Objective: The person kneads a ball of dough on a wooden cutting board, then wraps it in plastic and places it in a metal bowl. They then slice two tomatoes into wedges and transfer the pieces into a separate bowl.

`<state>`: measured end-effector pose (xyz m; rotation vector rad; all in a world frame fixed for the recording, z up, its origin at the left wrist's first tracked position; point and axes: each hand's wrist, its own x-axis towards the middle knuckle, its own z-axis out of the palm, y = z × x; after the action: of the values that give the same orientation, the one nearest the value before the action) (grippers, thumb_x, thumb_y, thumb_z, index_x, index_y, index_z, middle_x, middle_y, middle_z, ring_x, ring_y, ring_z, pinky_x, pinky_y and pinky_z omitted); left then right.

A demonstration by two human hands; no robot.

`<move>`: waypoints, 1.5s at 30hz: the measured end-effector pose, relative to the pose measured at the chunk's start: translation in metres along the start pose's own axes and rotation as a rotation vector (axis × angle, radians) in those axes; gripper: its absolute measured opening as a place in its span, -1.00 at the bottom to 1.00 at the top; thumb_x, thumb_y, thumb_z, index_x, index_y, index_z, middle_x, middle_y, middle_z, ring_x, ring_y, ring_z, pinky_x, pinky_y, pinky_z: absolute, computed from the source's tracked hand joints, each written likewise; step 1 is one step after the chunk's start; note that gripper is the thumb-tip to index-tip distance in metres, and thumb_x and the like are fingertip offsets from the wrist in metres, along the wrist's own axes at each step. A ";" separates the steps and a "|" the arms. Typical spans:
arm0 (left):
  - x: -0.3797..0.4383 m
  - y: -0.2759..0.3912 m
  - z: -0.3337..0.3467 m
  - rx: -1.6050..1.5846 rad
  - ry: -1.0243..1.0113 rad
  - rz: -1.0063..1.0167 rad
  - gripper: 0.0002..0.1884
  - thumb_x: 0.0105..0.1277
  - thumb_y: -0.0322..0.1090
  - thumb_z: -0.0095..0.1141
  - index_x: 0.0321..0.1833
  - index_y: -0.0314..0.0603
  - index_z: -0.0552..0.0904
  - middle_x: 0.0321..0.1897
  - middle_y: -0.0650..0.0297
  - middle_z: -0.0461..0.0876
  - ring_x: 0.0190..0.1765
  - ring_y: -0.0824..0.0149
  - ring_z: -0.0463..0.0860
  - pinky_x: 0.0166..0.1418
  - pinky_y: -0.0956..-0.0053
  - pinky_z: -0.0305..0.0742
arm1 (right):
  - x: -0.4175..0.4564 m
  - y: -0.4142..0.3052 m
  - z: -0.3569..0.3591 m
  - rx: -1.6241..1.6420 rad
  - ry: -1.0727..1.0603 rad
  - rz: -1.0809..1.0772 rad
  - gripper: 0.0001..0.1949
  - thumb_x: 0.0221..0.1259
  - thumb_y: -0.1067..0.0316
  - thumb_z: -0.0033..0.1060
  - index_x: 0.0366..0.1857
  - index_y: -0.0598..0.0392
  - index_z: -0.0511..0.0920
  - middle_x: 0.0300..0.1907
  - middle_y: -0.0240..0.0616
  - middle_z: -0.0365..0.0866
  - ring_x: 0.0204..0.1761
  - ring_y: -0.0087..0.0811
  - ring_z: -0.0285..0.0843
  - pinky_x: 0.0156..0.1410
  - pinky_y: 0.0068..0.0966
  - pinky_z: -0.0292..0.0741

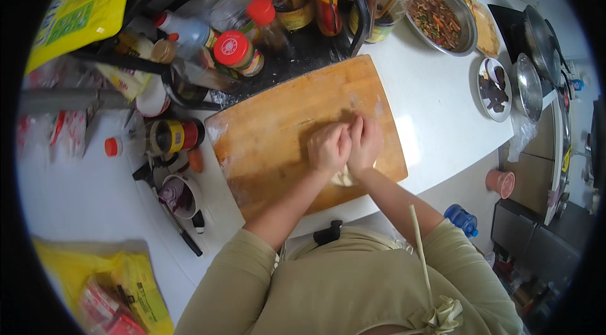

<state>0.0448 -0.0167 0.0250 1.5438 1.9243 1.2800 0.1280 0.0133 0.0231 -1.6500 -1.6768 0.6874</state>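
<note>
A lump of pale dough lies on a wooden cutting board, mostly covered by my hands and wrists. My left hand is curled over it, knuckles up. Beside it, touching at the thumb side, my right hand is also curled over the dough. Both forearms reach in from the near edge of the board. The part of the dough beneath my palms and fingers is hidden. White flour dusts the left corner and a few other spots of the board.
Behind the board, a black rack holds several bottles and jars. A soy-sauce-like bottle and a bowl with cut red onion are at left. At right stand a metal basin of food and a white plate.
</note>
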 end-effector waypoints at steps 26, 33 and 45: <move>-0.008 0.015 0.017 0.137 -0.338 0.319 -0.57 0.17 -0.18 0.04 0.06 -0.28 0.53 0.02 -0.06 0.54 0.14 0.06 0.49 0.24 0.27 0.37 | 0.004 0.002 -0.048 0.105 -0.288 -0.712 -0.75 -0.07 0.32 0.09 -0.28 0.02 0.68 -0.22 -0.31 0.66 -0.11 -0.25 0.58 -0.03 -0.32 0.46; 0.051 0.055 -0.013 0.309 -0.917 -0.065 -0.51 0.10 -0.07 0.19 0.00 -0.28 0.56 0.10 -0.06 0.50 0.14 0.08 0.50 0.23 0.26 0.39 | 0.060 0.000 -0.030 0.593 -0.646 0.298 -0.48 0.34 -0.14 -0.14 0.13 0.06 0.49 0.03 -0.16 0.59 0.09 -0.23 0.52 0.21 -0.36 0.38; -0.037 -0.018 -0.091 -0.635 -0.122 -0.674 -0.43 0.34 0.09 0.07 0.11 -0.35 0.54 0.00 0.18 0.61 0.07 0.38 0.55 0.16 0.51 0.41 | -0.013 -0.031 -0.070 0.259 -0.923 0.091 -0.31 0.03 0.04 0.38 0.19 0.29 0.39 0.04 0.07 0.54 0.12 -0.13 0.50 0.21 -0.32 0.42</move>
<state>-0.0207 -0.0883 0.0493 0.5725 1.5290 1.2552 0.1618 -0.0074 0.0896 -1.2863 -1.9731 1.8226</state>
